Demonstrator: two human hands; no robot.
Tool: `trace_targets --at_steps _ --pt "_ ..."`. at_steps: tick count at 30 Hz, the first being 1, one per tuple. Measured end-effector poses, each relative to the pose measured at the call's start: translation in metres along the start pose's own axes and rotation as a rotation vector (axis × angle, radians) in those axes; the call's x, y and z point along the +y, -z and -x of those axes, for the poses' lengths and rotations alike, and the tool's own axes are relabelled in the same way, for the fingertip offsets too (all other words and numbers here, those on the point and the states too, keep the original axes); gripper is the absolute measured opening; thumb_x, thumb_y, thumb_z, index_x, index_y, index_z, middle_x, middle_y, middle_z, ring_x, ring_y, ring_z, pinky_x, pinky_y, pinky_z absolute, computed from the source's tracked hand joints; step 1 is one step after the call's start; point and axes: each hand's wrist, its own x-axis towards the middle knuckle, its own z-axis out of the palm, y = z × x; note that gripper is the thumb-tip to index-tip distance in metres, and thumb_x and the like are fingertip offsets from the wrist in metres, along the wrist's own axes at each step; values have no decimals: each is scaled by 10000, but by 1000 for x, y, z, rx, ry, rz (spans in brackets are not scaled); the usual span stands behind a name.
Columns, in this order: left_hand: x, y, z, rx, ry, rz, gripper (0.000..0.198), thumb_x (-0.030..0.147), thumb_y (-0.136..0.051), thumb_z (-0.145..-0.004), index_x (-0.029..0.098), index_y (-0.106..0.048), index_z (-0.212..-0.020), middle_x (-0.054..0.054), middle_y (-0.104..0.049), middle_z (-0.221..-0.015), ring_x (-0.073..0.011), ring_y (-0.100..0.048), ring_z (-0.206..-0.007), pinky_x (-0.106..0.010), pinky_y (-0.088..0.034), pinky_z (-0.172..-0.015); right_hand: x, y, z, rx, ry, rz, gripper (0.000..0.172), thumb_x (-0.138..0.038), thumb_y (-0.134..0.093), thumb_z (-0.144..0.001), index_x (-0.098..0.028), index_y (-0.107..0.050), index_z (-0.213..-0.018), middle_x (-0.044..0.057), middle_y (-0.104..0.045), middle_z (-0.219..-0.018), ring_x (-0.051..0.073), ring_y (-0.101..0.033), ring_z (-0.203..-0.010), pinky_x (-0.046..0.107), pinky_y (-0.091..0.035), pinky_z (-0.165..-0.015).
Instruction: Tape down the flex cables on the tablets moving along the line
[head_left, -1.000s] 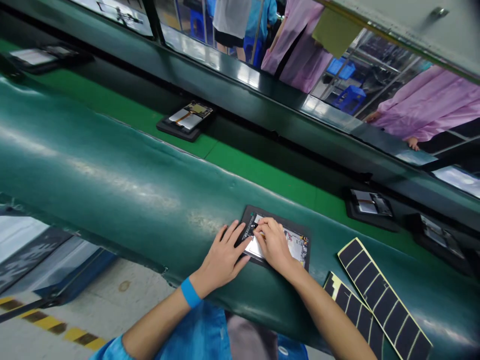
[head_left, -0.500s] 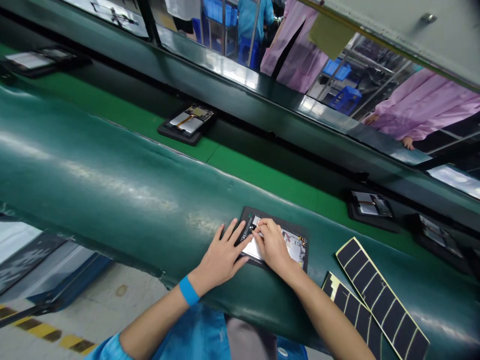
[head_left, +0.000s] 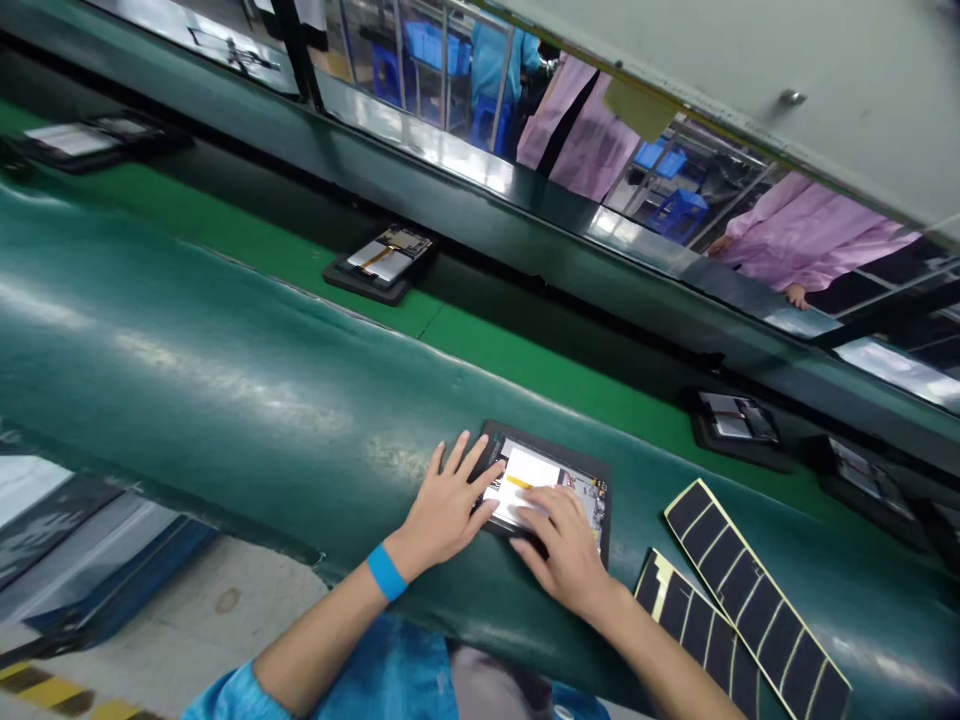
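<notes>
An opened tablet (head_left: 534, 465) lies in a dark tray (head_left: 606, 470) on the green bench; its pale battery and circuit board show. A short orange-yellow strip (head_left: 519, 482), like a flat cable, runs across the battery. My left hand (head_left: 446, 500) rests with fingers spread over the tablet's left edge. Over the lower right part of it lies my right hand (head_left: 566, 545), fingers stretched and thumb apart, its fingertips by the end of the strip. Nothing shows in its grasp, and the board beneath is partly hidden.
Two sheets of black adhesive pieces, an upper sheet (head_left: 757, 595) and a lower sheet (head_left: 694, 625), overlap to the right. Behind, a sunken green conveyor (head_left: 480, 345) carries several opened tablets, one (head_left: 386, 262) left of centre. People in pink stand beyond the far ledge.
My right hand has gone from a pinch at the tablet's left side to an opened hand, lower and to the right. The orange-yellow strip is now exposed. My left hand stays nearly in place.
</notes>
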Motion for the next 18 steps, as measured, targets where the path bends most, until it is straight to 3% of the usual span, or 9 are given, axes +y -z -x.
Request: trace_targets --at_steps 3,7,10,14,16,18 --pt "-10 -1 2 30 39 -7 552 433 -446 -1033 248 -425 -1552 -124 -321 -1658 -366 -263 -1536 -604 -322 -1186 -5 -6 15 -162 101 121 557 -434 -582 -988 -140 -484 -1451 165 -552 -1463 334 -430 -1401 555 -307 -1167" --pt "-29 -3 9 102 94 -24 537 419 -394 -1053 218 -427 -1550 -130 -306 -1663 -337 -241 -1550 -589 -315 -1203 17 -23 18 -211 91 286 551 -408 -601 -983 -216 -489 -1486 101 -497 -1549 350 -366 -1459 546 -265 -1193" --pt "-42 -10 14 149 120 -41 507 397 -375 -1060 222 -460 -1529 -118 -311 -1662 -326 -243 -1551 -589 -325 -1202 61 -30 -7 -182 -23 371 512 -331 -564 -998 -224 -493 -1494 100 -473 -1571 348 -352 -1479 536 -278 -1189" --pt "-55 -25 16 188 138 -69 479 382 -370 -1062 223 -516 -1490 -111 -370 -1635 -314 -305 -1530 -593 -340 -1197 120 -29 -60 -8 -393 427 500 -133 -433 -993 -123 -502 -1488 174 -382 -1614 360 -280 -1522 585 -210 -1215" --pt "-60 -32 16 210 129 -86 463 384 -399 -1053 242 -544 -1469 -95 -372 -1636 -311 -309 -1528 -589 -331 -1205 133 -33 -78 72 -488 390 502 -143 -418 -995 -81 -497 -1487 201 -352 -1623 369 -261 -1529 595 -213 -1216" --pt "-65 -38 17 233 117 -100 448 388 -437 -1038 280 -560 -1455 -69 -368 -1640 -310 -313 -1527 -585 -329 -1208 134 -45 -86 96 -476 349 483 -194 -445 -1000 -97 -531 -1465 182 -417 -1591 343 -340 -1499 545 -284 -1206"
